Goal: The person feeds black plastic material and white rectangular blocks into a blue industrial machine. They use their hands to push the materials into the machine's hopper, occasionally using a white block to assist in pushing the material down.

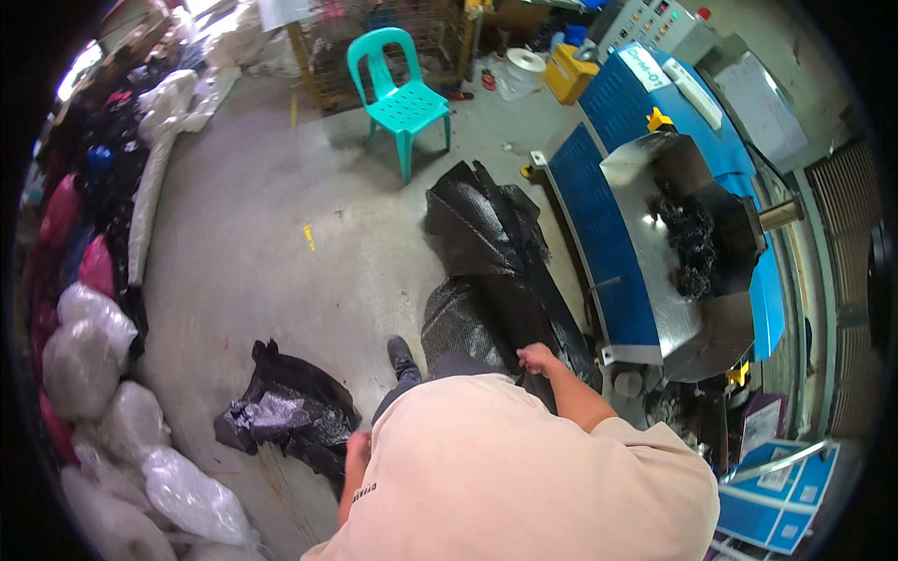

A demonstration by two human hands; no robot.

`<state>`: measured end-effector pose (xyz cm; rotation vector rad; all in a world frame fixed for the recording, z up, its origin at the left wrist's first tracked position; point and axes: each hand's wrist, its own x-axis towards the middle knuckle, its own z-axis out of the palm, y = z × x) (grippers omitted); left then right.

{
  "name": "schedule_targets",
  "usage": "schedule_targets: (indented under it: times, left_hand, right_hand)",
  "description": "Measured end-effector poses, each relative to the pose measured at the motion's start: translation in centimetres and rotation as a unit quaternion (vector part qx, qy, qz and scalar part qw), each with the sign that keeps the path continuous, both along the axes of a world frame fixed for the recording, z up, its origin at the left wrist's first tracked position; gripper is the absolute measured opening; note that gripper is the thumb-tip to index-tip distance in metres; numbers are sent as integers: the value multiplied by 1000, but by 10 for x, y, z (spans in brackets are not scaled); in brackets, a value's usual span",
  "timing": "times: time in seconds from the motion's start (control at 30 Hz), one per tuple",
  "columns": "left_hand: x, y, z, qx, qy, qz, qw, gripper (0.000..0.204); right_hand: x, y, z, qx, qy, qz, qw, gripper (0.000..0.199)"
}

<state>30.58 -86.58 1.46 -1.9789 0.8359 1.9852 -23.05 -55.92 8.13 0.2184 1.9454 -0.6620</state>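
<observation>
A long piece of black plastic sheeting with a textured, shiny surface stretches over the floor in front of me and to my right. My right hand is closed at its near part, fingers curled on the sheeting. To my left lies a crumpled heap of black plastic sheeting. My left hand hangs just right of that heap, close to my body. Its fingers are mostly hidden, so its hold cannot be made out. One dark shoe shows between the two pieces.
A blue machine with a metal hopper holding black scraps stands at right. Ahead is a green plastic chair. Stuffed clear plastic bags line the left side. A yellow container and a white roll sit at the back.
</observation>
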Motion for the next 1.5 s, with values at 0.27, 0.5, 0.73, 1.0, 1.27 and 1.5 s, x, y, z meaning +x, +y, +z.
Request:
schedule_targets:
  times: [0.27, 0.5, 0.73, 1.0, 1.27, 1.5]
  left_hand:
    - [-141, -305, 37, -155, 47, -125, 979, 21]
    - [-354, -419, 51, -156, 44, -178, 971, 36]
    - [-505, -444, 58, -68, 49, -331, 940, 41]
    - [-643, -533, 69, -52, 13, -392, 919, 42]
    - [-778, -603, 58, -43, 12, -415, 909, 38]
    - [-872, -661, 95, -90, 14, -409, 908, 38]
  right_hand:
    - [-24, -98, 16, -73, 9, -143, 987, 22]
    - [-54, -107, -81, -19, -69, -202, 977, 15]
    - [-192, -212, -72, -56, 28, -211, 975, 21]
    - [-353, -324, -27, -91, 101, -239, 961, 24]
    - [-421, -414, -59, 93, 159, 41, 982, 37]
    - [-494, -506, -117, 105, 132, 274, 947, 45]
